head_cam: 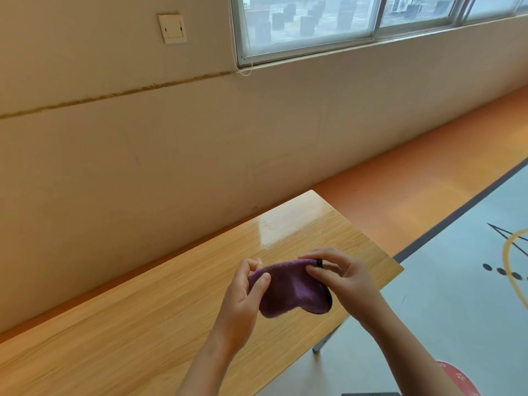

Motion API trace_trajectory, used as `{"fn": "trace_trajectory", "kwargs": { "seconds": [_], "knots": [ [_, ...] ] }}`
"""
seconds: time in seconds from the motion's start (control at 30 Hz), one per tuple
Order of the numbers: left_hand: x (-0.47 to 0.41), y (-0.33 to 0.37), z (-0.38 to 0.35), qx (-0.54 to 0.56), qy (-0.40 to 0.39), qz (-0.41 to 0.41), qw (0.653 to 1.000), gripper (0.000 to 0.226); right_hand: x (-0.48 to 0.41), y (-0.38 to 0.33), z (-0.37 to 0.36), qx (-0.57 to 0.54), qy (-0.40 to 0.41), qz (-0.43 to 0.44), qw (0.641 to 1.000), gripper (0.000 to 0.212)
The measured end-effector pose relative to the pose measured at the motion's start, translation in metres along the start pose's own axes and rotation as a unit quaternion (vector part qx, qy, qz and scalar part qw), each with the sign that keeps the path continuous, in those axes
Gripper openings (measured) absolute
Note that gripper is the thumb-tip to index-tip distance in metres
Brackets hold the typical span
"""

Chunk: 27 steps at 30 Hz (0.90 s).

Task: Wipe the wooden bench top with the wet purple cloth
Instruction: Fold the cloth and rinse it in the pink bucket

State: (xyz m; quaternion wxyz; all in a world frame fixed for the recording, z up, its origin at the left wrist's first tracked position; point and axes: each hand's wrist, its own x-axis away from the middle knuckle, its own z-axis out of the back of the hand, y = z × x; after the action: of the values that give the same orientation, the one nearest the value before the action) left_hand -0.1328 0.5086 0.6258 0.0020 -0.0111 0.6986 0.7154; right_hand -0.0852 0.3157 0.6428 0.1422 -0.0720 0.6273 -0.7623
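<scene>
**A:** What is the biggest thing here?

**B:** The wooden bench top (137, 315). It runs from 8 o'clock toward 2 o'clock along the wall (200, 138).

**A:** And the hands?

**B:** Both are over the bench's far end. The left hand (243, 295) pinches the purple cloth (291, 290) between thumb and curled fingers. The right hand (343, 278) pinches its other end.

**A:** Where is the cloth exactly?

**B:** Between them, at 3 o'clock of the left hand and 9 o'clock of the right, bunched and sagging downward.
</scene>
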Motion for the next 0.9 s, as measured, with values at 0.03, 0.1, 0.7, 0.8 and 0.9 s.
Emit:
{"fn": "trace_trajectory", "kwargs": {
  "seconds": [0.03,0.1,0.7,0.8,0.9],
  "knots": [
    [0.002,-0.003,0.003,-0.009,0.001,-0.001,1.000,0.021,0.000,-0.001,-0.004,0.010,0.004,0.003,1.000,0.021],
    [0.006,-0.008,0.009,-0.019,0.005,0.005,1.000,0.019,0.001,-0.003,-0.010,0.032,0.006,0.009,0.999,0.020],
    [0.031,-0.047,0.022,0.185,-0.021,0.212,0.959,0.028,0.033,0.037,-0.053,-0.359,-0.015,-0.339,0.869,0.050],
    [0.031,-0.044,0.012,0.162,-0.002,0.210,0.964,0.027,0.043,0.046,-0.042,-0.419,-0.082,-0.325,0.844,0.054],
    [0.032,-0.041,-0.006,0.147,-0.018,0.205,0.967,0.032,0.045,0.048,-0.021,-0.374,-0.105,-0.287,0.876,0.050]
  ]
}}
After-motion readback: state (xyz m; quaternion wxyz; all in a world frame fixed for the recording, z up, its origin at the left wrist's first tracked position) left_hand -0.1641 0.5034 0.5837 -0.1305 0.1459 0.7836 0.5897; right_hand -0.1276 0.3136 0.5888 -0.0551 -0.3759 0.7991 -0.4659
